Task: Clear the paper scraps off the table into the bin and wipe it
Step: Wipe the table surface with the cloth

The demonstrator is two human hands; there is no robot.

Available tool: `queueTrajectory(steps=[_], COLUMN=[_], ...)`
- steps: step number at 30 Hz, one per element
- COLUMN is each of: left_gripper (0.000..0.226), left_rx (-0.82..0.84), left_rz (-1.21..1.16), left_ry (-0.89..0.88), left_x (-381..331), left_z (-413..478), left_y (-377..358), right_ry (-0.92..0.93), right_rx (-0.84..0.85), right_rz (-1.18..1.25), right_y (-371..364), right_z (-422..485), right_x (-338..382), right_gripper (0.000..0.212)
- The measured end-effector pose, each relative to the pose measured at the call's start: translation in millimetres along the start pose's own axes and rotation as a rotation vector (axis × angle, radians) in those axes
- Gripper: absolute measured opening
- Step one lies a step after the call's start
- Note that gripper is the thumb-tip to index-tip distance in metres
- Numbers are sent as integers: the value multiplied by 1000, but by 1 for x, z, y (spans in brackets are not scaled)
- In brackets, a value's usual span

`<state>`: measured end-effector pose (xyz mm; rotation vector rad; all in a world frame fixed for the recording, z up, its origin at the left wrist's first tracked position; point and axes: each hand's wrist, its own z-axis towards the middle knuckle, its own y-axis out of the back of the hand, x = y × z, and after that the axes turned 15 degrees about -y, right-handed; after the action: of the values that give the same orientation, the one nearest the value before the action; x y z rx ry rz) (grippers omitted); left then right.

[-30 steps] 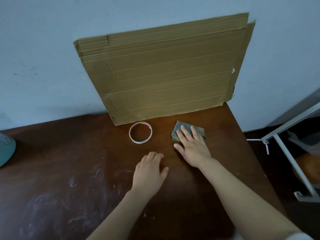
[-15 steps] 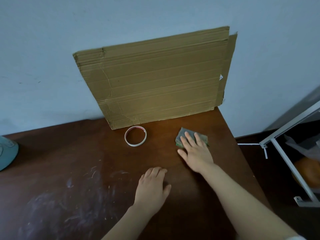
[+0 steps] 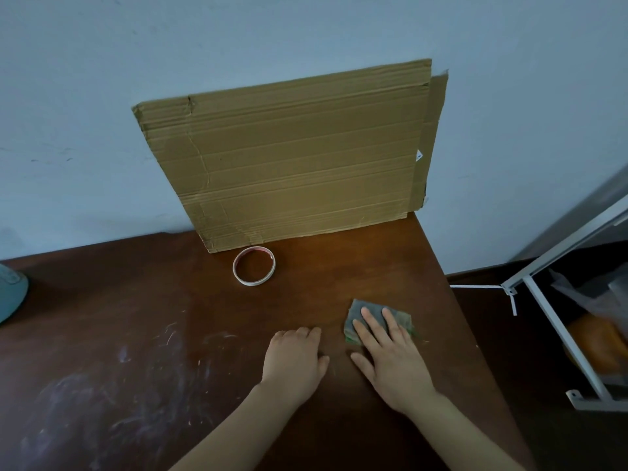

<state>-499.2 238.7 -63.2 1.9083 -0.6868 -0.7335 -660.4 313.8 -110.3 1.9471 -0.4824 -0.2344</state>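
Cloth [image 3: 355, 312], a folded grey-green square, is pressed flat near the right edge of the scuffed dark wood table [image 3: 136, 334] by right hand [image 3: 390, 365], fingers straight. Left hand [image 3: 295, 358] is rested alongside, loosely bent, nothing held.

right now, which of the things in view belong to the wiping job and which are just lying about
Job: cloth, pressed flat by the right hand; table with pale smears; left hand resting on it. No scraps or bin plainly visible.
Lying about: tape roll; cardboard sheet against the wall; teal object at left edge; white rack beside the table.
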Motion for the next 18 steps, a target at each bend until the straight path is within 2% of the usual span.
queueTrajectory(steps=[2,7,10,13,15,18], left_gripper=[49,59,65,66,66,67], left_rx=[50,45,73,83,99,126], left_rz=[60,27,-1,20,24,20], left_ry=[18,5,-29,-35,-41,-44], left_x=[-6,-22,-29,-29,-29,-30], left_z=[5,18,20,21,22,23], left_y=[7,4,-5,-8,-7,-6], right_ry=[39,-94,-80,-56,-21,-1], right_rx=[-13,49,53,-38,-81,-46], right_rz=[10,90,89,110,110,92], right_y=[14,51,50,27,10,-3], right_z=[22,95,92,53,20,-2], right_x=[-2,-7,-10,-20,-27,-36], right_gripper=[68,59,60,64,76,104])
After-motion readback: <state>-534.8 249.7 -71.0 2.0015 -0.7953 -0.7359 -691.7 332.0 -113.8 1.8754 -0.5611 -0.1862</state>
